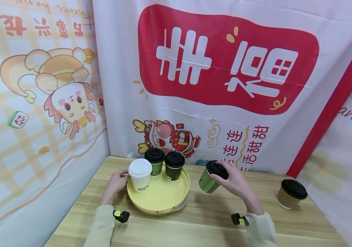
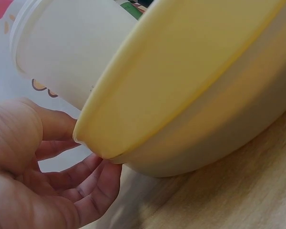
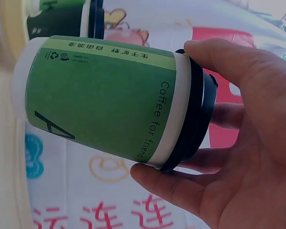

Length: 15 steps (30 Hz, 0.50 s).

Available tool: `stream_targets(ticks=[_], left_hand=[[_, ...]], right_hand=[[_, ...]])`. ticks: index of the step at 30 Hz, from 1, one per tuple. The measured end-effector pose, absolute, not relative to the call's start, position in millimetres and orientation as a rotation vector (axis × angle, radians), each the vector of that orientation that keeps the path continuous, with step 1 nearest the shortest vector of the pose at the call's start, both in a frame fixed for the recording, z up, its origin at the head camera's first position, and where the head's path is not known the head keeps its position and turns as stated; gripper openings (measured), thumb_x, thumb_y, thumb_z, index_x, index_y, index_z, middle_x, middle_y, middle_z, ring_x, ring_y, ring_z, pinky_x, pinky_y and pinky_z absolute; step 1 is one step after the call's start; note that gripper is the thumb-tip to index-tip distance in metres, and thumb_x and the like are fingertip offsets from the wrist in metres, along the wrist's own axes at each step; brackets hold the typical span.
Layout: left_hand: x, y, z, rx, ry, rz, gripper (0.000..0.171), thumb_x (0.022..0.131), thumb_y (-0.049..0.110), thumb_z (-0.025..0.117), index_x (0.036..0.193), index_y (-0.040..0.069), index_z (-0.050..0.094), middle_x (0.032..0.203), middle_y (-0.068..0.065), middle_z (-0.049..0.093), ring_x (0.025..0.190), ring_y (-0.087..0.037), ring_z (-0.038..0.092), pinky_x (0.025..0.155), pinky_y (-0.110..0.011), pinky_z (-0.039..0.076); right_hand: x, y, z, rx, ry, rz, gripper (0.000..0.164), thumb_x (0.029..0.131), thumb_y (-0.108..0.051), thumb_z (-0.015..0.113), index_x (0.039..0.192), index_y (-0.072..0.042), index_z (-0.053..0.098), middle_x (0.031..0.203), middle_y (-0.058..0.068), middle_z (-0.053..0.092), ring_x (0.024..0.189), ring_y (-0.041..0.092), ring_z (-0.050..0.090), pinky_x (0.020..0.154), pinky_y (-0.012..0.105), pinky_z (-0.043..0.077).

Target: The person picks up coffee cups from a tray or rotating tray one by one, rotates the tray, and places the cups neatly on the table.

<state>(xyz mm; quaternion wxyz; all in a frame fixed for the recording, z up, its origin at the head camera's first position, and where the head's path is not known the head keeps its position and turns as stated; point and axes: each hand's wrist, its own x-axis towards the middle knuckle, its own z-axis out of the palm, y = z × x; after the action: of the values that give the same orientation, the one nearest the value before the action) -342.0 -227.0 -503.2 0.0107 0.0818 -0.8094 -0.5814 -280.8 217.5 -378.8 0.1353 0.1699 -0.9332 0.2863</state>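
My right hand [image 1: 236,180] grips a green paper coffee cup [image 1: 207,181] by its black lid, fingers and thumb spread round the lid's edge. The cup leans, held to the right of a round yellow tray [image 1: 158,202]. At the tray's left edge, my left hand [image 1: 117,183] pinches the rim; the left wrist view shows the fingertips [image 2: 109,179] bent under it. On the tray stand a white cup [image 1: 140,181] with a white lid, a green cup [image 1: 156,169] with a black lid, and a dark cup [image 1: 173,173] with a black lid.
A brown cup [image 1: 288,197] with a black lid stands far right on the wooden table [image 1: 200,223]. Printed cloths hang behind the table [image 1: 117,85] and along its left side [image 1: 40,144]. The tray seems to sit on a low base, partly hidden.
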Motion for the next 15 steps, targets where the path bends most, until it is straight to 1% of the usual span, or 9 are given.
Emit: stream_targets(ticks=[8, 15], left_hand=[[-342.2, -226.5, -501.8, 0.262, -2.521, -1.802, 0.036, 0.093, 0.009, 0.048, 0.128, 0.003, 0.052, 0.122, -0.026, 0.052, 0.103, -0.033, 0.056, 0.07, -0.033, 0.055], [-340.5, -226.6, -501.8, 0.266, -2.509, -1.821, 0.034, 0.093, 0.008, 0.048, 0.127, 0.003, 0.052, 0.122, -0.027, 0.052, 0.101, -0.032, 0.057, 0.068, -0.032, 0.055]], right_hand=[[-280.2, 251.3, -390.6, 0.443, -2.728, 0.81, 0.064, 0.082, -0.052, 0.062, 0.13, -0.012, 0.049, 0.125, 0.019, 0.049, 0.104, 0.032, 0.052, 0.079, 0.049, 0.047], [-279.0, 273.1, -391.9, 0.43, -2.679, 0.793, 0.058, 0.084, -0.045, 0.064, 0.126, -0.008, 0.052, 0.12, 0.018, 0.052, 0.102, 0.031, 0.051, 0.077, 0.046, 0.045]])
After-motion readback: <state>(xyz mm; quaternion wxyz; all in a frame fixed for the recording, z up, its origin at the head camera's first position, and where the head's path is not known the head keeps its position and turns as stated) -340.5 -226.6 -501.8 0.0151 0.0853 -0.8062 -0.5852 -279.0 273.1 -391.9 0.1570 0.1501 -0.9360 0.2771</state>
